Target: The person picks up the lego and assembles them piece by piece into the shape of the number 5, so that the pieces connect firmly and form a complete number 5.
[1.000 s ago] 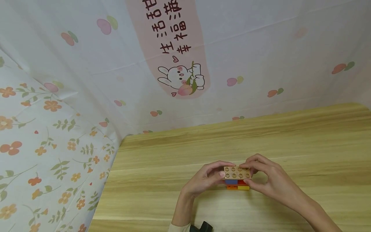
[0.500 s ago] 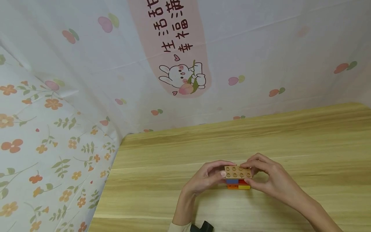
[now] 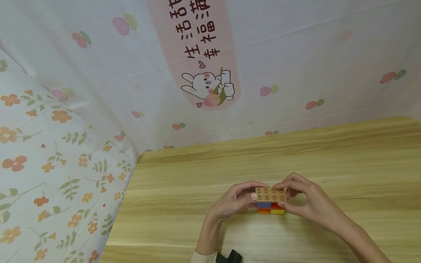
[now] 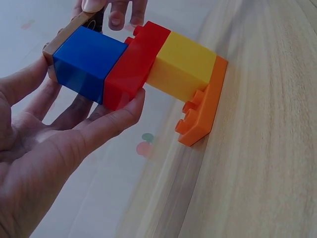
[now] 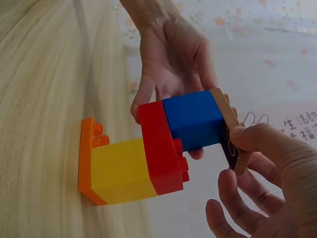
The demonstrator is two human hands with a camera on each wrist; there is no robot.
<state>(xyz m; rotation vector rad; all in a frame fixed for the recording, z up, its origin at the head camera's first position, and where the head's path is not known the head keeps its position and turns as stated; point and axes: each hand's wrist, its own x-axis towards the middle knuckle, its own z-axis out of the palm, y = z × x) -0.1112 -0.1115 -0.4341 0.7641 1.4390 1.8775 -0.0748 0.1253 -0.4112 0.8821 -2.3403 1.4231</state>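
A small tower of toy building bricks stands on the table. Its base is a flat orange brick [image 4: 205,114], with a yellow block [image 4: 183,62] on one end. Above come a red brick [image 4: 133,69], a blue block [image 4: 86,59] and, on top, a tan studded brick [image 3: 270,195]. My left hand [image 3: 232,200] grips the upper tower from the left, its fingers at the tan, blue and red bricks. With thumb and fingers, my right hand [image 3: 309,199] pinches the overhanging right end of the tan brick. The red brick's studs show beside the blue block [image 5: 195,119].
The wood-grain table [image 3: 184,175] extends around the tower. Behind it hangs a pale printed cloth [image 3: 296,47] with a rabbit drawing, and a flowered cloth [image 3: 72,164] borders the left side. A black object [image 3: 230,256] sits by the left sleeve [image 3: 203,257].
The head view has shifted slightly. Both hands keep their hold, and the bricks stay in the same arrangement.
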